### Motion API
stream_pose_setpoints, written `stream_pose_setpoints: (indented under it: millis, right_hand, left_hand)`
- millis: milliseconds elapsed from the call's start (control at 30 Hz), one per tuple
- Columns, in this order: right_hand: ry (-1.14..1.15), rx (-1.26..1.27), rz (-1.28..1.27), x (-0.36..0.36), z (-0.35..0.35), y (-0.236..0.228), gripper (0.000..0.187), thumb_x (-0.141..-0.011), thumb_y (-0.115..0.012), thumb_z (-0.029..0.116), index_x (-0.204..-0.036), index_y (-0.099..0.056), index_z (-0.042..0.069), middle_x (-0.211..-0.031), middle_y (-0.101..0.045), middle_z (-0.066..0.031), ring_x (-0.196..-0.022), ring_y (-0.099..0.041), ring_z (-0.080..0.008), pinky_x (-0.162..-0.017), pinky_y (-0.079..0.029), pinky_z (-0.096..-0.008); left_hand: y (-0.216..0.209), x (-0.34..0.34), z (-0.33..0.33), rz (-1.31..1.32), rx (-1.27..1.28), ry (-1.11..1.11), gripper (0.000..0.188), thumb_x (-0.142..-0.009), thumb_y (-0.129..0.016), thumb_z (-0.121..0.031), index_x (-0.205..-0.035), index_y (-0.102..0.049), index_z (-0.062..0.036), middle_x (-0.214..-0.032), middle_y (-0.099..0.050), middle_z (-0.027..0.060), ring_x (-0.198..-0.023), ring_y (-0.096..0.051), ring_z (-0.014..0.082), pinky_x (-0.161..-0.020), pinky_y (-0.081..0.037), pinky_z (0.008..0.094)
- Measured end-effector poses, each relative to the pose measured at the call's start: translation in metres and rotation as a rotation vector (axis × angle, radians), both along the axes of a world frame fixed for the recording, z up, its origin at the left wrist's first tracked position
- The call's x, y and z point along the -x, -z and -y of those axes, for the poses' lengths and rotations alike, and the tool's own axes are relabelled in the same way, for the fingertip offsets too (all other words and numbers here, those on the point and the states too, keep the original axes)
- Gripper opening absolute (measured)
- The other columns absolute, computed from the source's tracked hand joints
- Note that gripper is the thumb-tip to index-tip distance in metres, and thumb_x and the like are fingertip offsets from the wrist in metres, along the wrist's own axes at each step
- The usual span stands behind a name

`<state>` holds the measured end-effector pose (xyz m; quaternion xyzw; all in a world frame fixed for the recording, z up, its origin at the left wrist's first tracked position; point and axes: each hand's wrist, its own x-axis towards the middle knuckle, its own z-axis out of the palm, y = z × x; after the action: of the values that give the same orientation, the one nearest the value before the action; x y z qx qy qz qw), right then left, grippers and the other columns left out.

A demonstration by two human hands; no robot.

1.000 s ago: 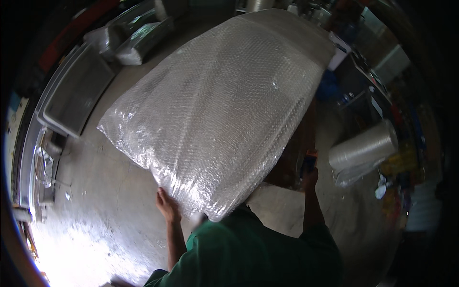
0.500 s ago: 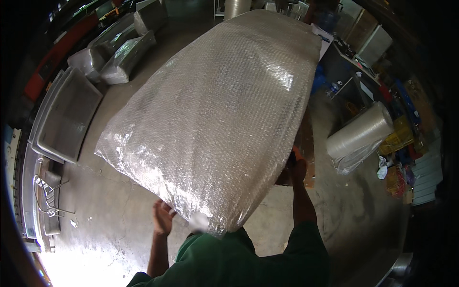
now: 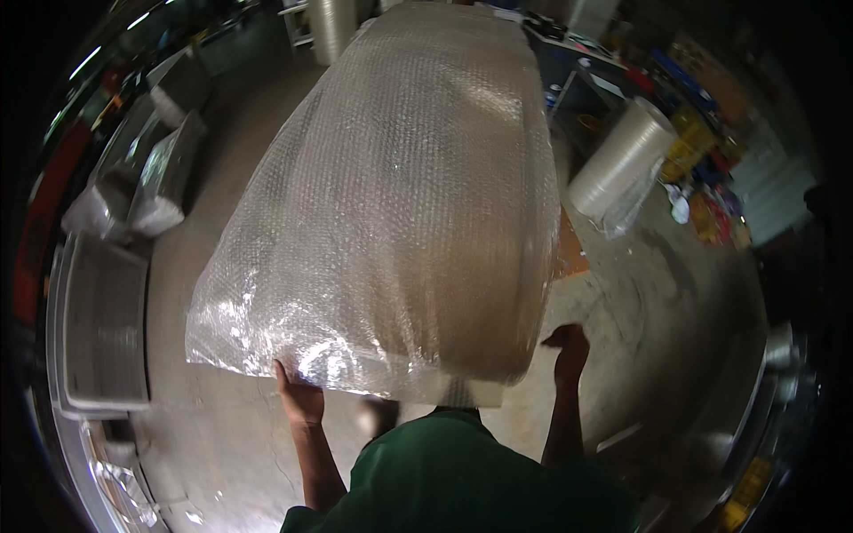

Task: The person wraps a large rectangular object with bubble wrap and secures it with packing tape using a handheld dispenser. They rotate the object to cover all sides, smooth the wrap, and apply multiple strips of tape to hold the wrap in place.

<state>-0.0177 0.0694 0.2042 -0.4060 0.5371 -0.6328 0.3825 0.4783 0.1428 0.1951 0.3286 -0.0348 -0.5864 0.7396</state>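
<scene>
A large sheet of clear bubble wrap (image 3: 400,204) fills the middle of the view, spread over something whose shape is hidden beneath it. At the sheet's near left edge is my left hand (image 3: 304,404), thumb on top and the other fingers tucked out of sight under the film. My right hand (image 3: 569,348) hangs just off the sheet's near right side, apart from it. Its shadowed fingers point left toward the wrap, slightly bent, and nothing shows in them.
A fat roll of bubble wrap (image 3: 622,167) stands on the floor to the right, near a yellow crate (image 3: 689,147). Another roll (image 3: 333,31) is at the far end. Wrapped pieces (image 3: 169,173) and grey tub-like panels (image 3: 105,329) line the left. A brown board (image 3: 571,249) shows beside the sheet.
My left hand has taken the sheet's near edge. My right hand has come away from its right side and moved nearer to me. The view has turned right, and the near edge lies straighter across.
</scene>
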Motion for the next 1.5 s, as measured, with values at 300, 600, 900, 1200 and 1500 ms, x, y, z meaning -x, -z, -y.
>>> stream_pose_setpoints:
  millis: [300, 600, 900, 1200, 1500]
  right_hand:
    - [0.406, -0.535, -0.494, -0.158, -0.096, -0.031, 0.050, -0.087, -0.075, 0.045, -0.084, -0.058, -0.002, -0.070, -0.064, -0.0157, -0.067, -0.065, -0.0297, -0.068, -0.051, -0.0423]
    - [0.127, -0.347, -0.092, -0.181, -0.116, 0.052, 0.039, -0.099, -0.062, 0.034, -0.078, -0.057, 0.001, -0.065, -0.056, -0.0043, -0.059, -0.058, -0.0122, -0.059, -0.051, -0.0310]
    - [-0.056, -0.377, -0.467, -0.160, -0.090, 0.069, 0.029, -0.098, -0.057, 0.026, -0.089, -0.069, 0.002, -0.068, -0.064, -0.0114, -0.064, -0.064, -0.0206, -0.063, -0.050, -0.0357]
    - [0.071, -0.670, -0.785, 0.057, 0.039, 0.126, 0.041, -0.091, -0.067, 0.043, -0.082, -0.066, 0.003, -0.076, -0.069, -0.0159, -0.077, -0.068, -0.0361, -0.069, -0.053, -0.0436]
    - [0.080, -0.388, -1.333, 0.069, 0.264, 0.159, 0.057, -0.089, -0.069, 0.038, -0.131, -0.051, 0.004, -0.128, -0.058, -0.0186, -0.123, -0.054, -0.0333, -0.097, -0.037, -0.0646]
  left_hand:
    - [0.064, -0.060, -0.008, 0.137, -0.044, 0.257, 0.059, -0.102, -0.051, -0.049, -0.143, -0.045, -0.0071, -0.145, -0.049, 0.0052, -0.132, -0.045, 0.0216, -0.113, -0.031, 0.0457]
    - [0.082, -0.084, -0.013, 0.284, 0.003, 0.267, 0.051, -0.101, -0.054, -0.049, -0.131, -0.057, -0.0090, -0.132, -0.059, 0.0005, -0.120, -0.053, 0.0194, -0.104, -0.039, 0.0442]
    - [0.128, -0.089, 0.013, 0.246, 0.100, 0.267, 0.051, -0.094, -0.063, -0.053, -0.126, -0.059, -0.0135, -0.133, -0.058, 0.0006, -0.124, -0.051, 0.0195, -0.105, -0.038, 0.0436]
    - [0.140, -0.092, 0.027, 0.395, 0.099, 0.072, 0.048, -0.104, -0.049, -0.043, -0.140, -0.049, -0.0106, -0.139, -0.056, 0.0045, -0.125, -0.054, 0.0220, -0.104, -0.045, 0.0414]
    - [0.005, -0.016, -0.006, 1.739, -0.975, -0.655, 0.096, -0.091, -0.066, -0.051, -0.157, -0.012, -0.0053, -0.155, -0.028, 0.0235, -0.140, -0.033, 0.0416, -0.116, -0.027, 0.0544]
